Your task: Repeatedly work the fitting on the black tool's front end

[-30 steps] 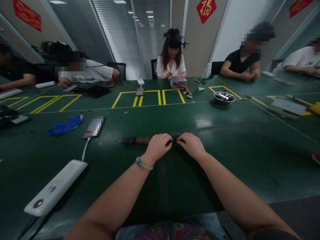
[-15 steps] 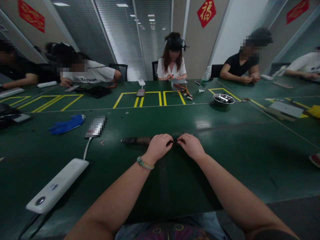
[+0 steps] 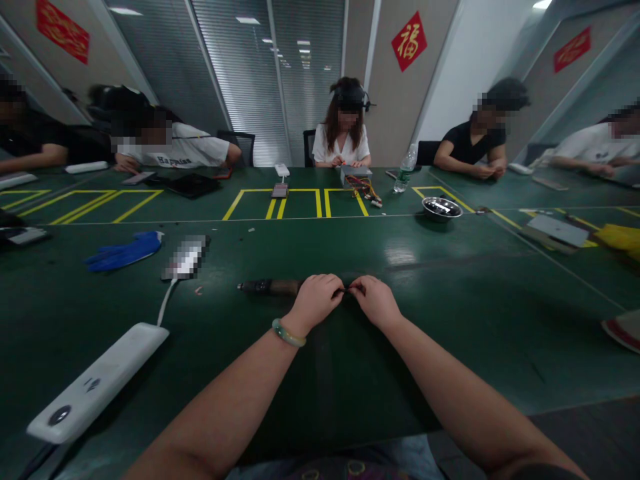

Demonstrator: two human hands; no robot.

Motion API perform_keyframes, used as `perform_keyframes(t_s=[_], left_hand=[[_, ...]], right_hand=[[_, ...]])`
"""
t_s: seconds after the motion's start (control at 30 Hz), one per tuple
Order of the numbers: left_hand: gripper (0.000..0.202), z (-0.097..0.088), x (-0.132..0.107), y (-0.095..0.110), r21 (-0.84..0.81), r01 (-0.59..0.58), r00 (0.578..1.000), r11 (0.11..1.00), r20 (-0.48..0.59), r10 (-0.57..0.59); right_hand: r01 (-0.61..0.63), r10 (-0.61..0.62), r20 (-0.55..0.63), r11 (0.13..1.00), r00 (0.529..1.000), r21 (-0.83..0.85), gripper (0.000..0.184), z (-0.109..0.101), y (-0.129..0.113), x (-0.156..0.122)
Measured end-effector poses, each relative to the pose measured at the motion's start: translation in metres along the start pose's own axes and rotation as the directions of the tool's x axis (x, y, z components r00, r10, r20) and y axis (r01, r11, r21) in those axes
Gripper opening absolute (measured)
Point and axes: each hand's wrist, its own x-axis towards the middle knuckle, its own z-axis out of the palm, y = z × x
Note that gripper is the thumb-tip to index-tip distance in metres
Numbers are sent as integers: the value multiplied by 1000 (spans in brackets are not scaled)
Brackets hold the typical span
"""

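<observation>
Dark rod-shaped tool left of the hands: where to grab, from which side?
Take the dark rod-shaped tool by its brownish mid-shaft, from above, fingers across it: it lies flat on the table, left end free, right end hidden under the left hand.

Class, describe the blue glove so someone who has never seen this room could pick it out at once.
Start from the long green table and the person's left hand, closed on a dark tool. Look to the left of that hand, past the small device on a white cable: the blue glove lies flat there. It is the only bright blue thing on the table.
</observation>
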Motion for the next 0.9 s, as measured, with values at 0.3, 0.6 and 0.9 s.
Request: perform_keyframes(t_s=[0.3, 0.6, 0.9], left_hand=[[8, 3, 2, -2, 20, -28, 1000, 999, -9, 29], [14, -1, -1, -3, -10, -34, 999, 999, -13, 34], [14, 0, -4, -3, -8, -36, 999, 999, -24, 36]], right_hand=[[-36, 36, -19, 999, 999, -7, 6, 8, -3, 2], [136, -122, 70, 955, 990, -265, 10, 10, -3, 6], [268, -229, 153, 905, 961, -330, 18, 10, -3, 12]])
